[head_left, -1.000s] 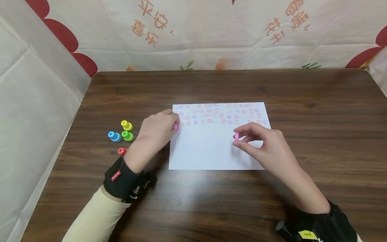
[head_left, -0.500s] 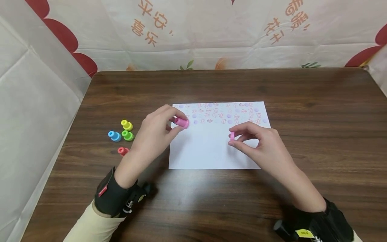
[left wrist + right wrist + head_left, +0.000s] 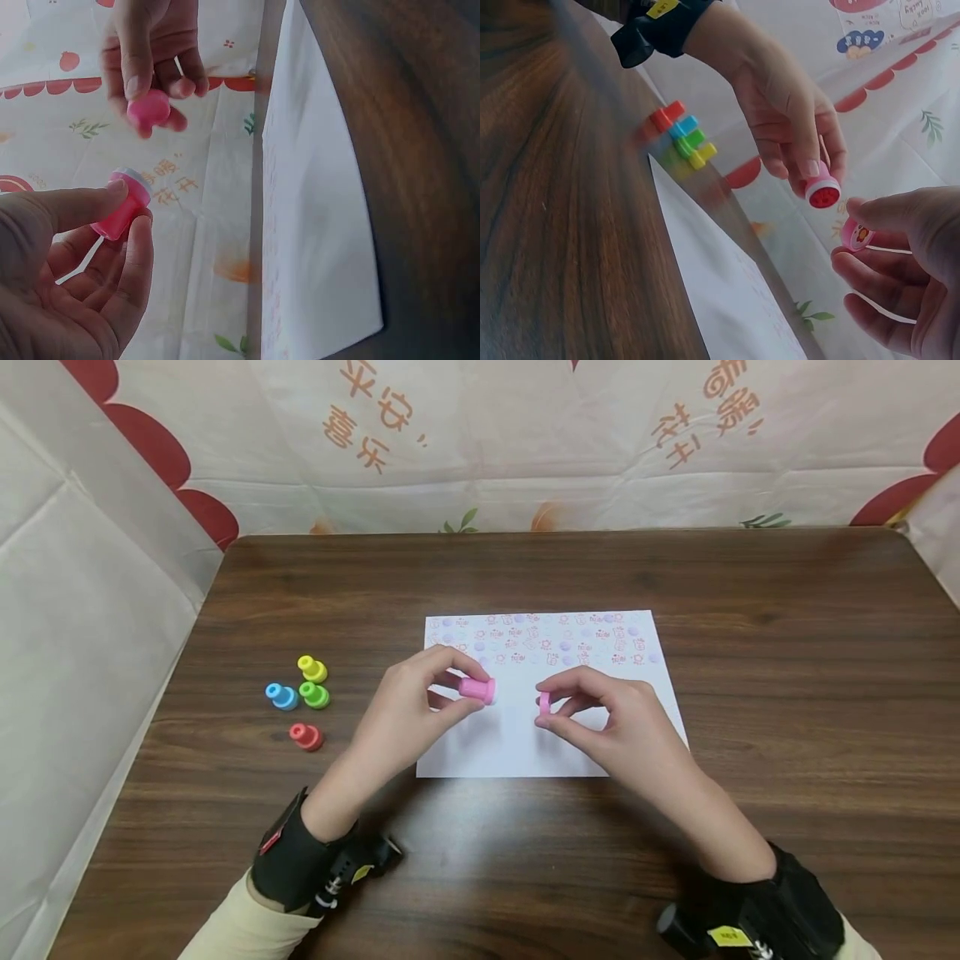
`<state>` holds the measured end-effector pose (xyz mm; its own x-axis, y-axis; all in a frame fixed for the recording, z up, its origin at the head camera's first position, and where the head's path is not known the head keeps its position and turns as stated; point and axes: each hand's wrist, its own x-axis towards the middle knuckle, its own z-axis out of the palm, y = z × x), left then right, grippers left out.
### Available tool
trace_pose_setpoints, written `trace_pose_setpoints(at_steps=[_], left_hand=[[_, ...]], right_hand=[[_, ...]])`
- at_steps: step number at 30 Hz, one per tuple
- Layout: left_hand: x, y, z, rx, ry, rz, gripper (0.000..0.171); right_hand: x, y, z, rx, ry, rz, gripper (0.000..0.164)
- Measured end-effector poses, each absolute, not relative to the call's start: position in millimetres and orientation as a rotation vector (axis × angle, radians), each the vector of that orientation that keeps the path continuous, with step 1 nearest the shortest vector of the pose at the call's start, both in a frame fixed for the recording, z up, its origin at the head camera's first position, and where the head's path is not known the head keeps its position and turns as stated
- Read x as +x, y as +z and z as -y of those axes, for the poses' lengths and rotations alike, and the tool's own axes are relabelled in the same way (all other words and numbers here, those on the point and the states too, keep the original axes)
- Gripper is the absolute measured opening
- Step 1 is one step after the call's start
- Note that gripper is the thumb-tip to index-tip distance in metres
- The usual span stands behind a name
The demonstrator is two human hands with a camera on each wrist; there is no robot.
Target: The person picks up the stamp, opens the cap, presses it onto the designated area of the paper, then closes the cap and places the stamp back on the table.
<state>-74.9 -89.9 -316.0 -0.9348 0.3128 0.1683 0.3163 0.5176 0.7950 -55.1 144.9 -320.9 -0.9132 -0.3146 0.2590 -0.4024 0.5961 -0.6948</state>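
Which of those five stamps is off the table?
The pink stamp: the left hand holds it, its red face bare, while the yellow one, blue one, green one and red one sit on the table.

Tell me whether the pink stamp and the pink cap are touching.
Apart. The head view shows white paper between the pink stamp in the left hand and the pink cap in the right hand.
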Motion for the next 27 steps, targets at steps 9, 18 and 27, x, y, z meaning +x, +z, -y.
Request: trace_pose_setpoints(at_steps=[9, 18, 27], left_hand=[[-67, -324, 82, -0.546, -1.603, 2.701, 0.019], [-58, -328, 73, -0.555, -1.691, 2.667, 0.020], [-55, -326, 72, -0.556, -1.731, 2.665, 0.021]], right_hand=[[-53, -324, -137, 0.653, 1.274, 2.687, 0.028], [-50, -329, -133, 0.670, 1.309, 2.680, 0.031], [-48, -331, -131, 0.676, 1.328, 2.649, 0.032]])
